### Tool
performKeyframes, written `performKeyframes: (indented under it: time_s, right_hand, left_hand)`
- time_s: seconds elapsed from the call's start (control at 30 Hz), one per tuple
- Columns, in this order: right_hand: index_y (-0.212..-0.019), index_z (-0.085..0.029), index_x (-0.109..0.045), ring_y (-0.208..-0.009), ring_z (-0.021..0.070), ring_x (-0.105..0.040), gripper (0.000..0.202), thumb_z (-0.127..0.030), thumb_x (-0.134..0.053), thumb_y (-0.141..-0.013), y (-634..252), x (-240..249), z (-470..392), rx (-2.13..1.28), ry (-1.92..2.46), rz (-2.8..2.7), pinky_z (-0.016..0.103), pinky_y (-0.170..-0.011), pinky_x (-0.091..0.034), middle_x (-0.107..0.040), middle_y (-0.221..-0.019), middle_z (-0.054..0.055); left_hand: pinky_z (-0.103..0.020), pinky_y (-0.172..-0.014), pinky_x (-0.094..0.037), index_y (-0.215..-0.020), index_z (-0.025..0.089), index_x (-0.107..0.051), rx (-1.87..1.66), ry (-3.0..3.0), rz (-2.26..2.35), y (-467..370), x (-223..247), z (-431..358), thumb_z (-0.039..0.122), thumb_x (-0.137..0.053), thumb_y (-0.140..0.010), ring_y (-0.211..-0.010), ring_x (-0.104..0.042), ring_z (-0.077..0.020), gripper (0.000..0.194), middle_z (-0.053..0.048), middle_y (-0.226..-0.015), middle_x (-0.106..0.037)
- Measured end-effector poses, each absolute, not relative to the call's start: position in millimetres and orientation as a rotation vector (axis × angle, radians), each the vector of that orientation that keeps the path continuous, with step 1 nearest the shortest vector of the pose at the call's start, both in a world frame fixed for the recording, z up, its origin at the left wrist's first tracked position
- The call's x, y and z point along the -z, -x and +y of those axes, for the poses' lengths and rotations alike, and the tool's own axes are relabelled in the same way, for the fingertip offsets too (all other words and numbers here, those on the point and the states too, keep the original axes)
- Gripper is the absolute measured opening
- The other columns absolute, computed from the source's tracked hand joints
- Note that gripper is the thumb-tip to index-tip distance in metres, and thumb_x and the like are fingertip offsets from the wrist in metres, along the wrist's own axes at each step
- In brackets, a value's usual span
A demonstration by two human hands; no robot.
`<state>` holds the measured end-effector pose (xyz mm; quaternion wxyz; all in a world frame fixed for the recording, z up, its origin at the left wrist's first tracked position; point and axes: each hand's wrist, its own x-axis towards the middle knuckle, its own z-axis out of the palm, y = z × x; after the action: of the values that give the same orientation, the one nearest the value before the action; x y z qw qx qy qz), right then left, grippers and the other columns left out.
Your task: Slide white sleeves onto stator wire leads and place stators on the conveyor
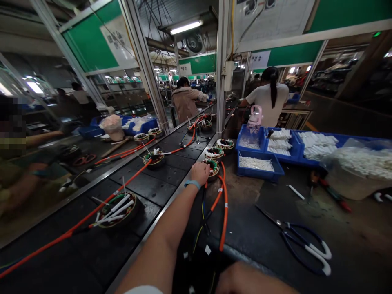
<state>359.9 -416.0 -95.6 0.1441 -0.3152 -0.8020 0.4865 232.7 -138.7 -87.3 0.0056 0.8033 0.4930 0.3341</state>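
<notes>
My left hand (200, 173) reaches out to the belt's right rail, its fingers closed at the rim of a motor stator (213, 170) with green, white and red parts. Orange-sleeved cables (225, 200) run from the stators there towards me over the bench edge. Just beyond, two more stators (213, 153) sit close together. My right hand (241, 279) is at the bottom edge, blurred and partly cut off; its fingers are hidden. On the belt to the left lies a larger-looking stator (118, 209) with white tubes on it.
Scissors (278, 223) lie on the bench at right, near a white tube (296, 192) and red-handled pliers (335, 196). Blue bins (260, 173) of white sleeves stand behind. A conveyor belt (147, 183) carries more stators. Co-workers (185, 100) sit along the line.
</notes>
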Motion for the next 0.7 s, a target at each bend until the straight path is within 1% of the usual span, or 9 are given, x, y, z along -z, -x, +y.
performKeyframes:
  time_s: [0.13, 0.2, 0.27, 0.3, 0.37, 0.47, 0.53, 0.6, 0.7]
  right_hand:
    - [-0.091, -0.021, -0.066, -0.084, 0.0177, -0.061, 0.024, -0.03, -0.044, -0.084, -431.3, 87.6, -398.7, -1.007, 1.347, -1.975, 0.027, -0.078, -0.046, -0.067, -0.09, 0.005]
    - [-0.093, -0.02, -0.065, -0.091, 0.0215, -0.06, 0.027, -0.032, -0.043, -0.083, -463.7, 95.2, -387.1, -0.762, 1.553, -1.779, 0.033, -0.084, -0.045, -0.067, -0.096, 0.007]
    - [-0.094, -0.02, -0.064, -0.097, 0.0236, -0.059, 0.029, -0.033, -0.043, -0.081, -486.5, 107.6, -378.7, -0.608, 1.663, -1.635, 0.036, -0.087, -0.044, -0.066, -0.1, 0.008]
    - [-0.095, -0.02, -0.064, -0.098, 0.0239, -0.059, 0.029, -0.034, -0.043, -0.08, -493.5, 113.6, -376.3, -0.573, 1.691, -1.598, 0.036, -0.088, -0.044, -0.066, -0.101, 0.008]
    - [-0.097, -0.02, -0.063, -0.1, 0.0234, -0.058, 0.03, -0.033, -0.042, -0.079, -499.4, 122.1, -374.8, -0.563, 1.72, -1.597, 0.036, -0.09, -0.043, -0.066, -0.103, 0.007]
    - [-0.099, -0.022, -0.063, -0.102, 0.0223, -0.058, 0.031, -0.027, -0.041, -0.077, -496.4, 124.7, -376.7, -0.543, 1.753, -1.721, 0.037, -0.092, -0.042, -0.065, -0.105, 0.005]
    - [-0.099, -0.024, -0.063, -0.102, 0.0214, -0.058, 0.034, -0.021, -0.041, -0.074, -493.6, 123.0, -377.5, -0.517, 1.76, -1.805, 0.037, -0.093, -0.041, -0.065, -0.106, 0.004]
    - [-0.099, -0.024, -0.063, -0.102, 0.0207, -0.058, 0.036, -0.018, -0.04, -0.072, -493.0, 121.6, -377.2, -0.498, 1.756, -1.853, 0.036, -0.092, -0.042, -0.065, -0.105, 0.003]
    - [-0.099, -0.024, -0.063, -0.101, 0.0199, -0.059, 0.037, -0.016, -0.039, -0.071, -494.6, 121.2, -376.4, -0.483, 1.75, -1.878, 0.035, -0.09, -0.043, -0.065, -0.104, 0.002]
  left_hand:
    - [-0.033, -0.082, -0.038, -0.07, 0.018, -0.065, -1.122, -2.443, 1.471, -233.3, 87.8, -138.6, 0.032, -0.041, -0.089, -0.083, -0.055, -0.0197, 0.034, -0.006, -0.075, -0.063]
    - [-0.032, -0.087, -0.039, -0.082, 0.019, -0.065, -1.202, -2.393, 1.434, -229.9, 89.9, -140.7, 0.03, -0.041, -0.089, -0.091, -0.055, -0.0191, 0.027, -0.006, -0.088, -0.064]
    - [-0.033, -0.094, -0.037, -0.104, 0.018, -0.06, -1.319, -2.306, 1.447, -224.1, 95.3, -143.8, 0.027, -0.037, -0.09, -0.106, -0.051, -0.0196, 0.029, -0.009, -0.108, -0.059]
    - [-0.035, -0.097, -0.036, -0.114, 0.016, -0.054, -1.374, -2.254, 1.465, -221.1, 99.2, -145.2, 0.027, -0.034, -0.091, -0.112, -0.048, -0.0203, 0.032, -0.011, -0.117, -0.055]
    - [-0.038, -0.098, -0.036, -0.124, 0.013, -0.045, -1.426, -2.175, 1.486, -216.1, 108.0, -147.5, 0.029, -0.036, -0.09, -0.115, -0.046, -0.0224, 0.039, -0.015, -0.123, -0.049]
    - [-0.039, -0.097, -0.038, -0.126, 0.011, -0.042, -1.391, -2.153, 1.455, -213.5, 118.2, -148.9, 0.038, -0.053, -0.081, -0.114, -0.048, -0.0254, 0.053, -0.016, -0.122, -0.051]
    - [-0.041, -0.1, -0.036, -0.127, 0.011, -0.041, -1.37, -2.154, 1.443, -214.4, 120.7, -149.2, 0.041, -0.062, -0.074, -0.116, -0.046, -0.0277, 0.065, -0.016, -0.124, -0.05]
    - [-0.042, -0.102, -0.034, -0.128, 0.011, -0.04, -1.363, -2.148, 1.45, -215.8, 120.4, -149.7, 0.042, -0.066, -0.069, -0.118, -0.044, -0.0292, 0.072, -0.017, -0.126, -0.048]
    - [-0.043, -0.102, -0.034, -0.128, 0.013, -0.04, -1.351, -2.142, 1.461, -216.7, 118.1, -150.7, 0.041, -0.07, -0.065, -0.118, -0.045, -0.0293, 0.075, -0.015, -0.126, -0.049]
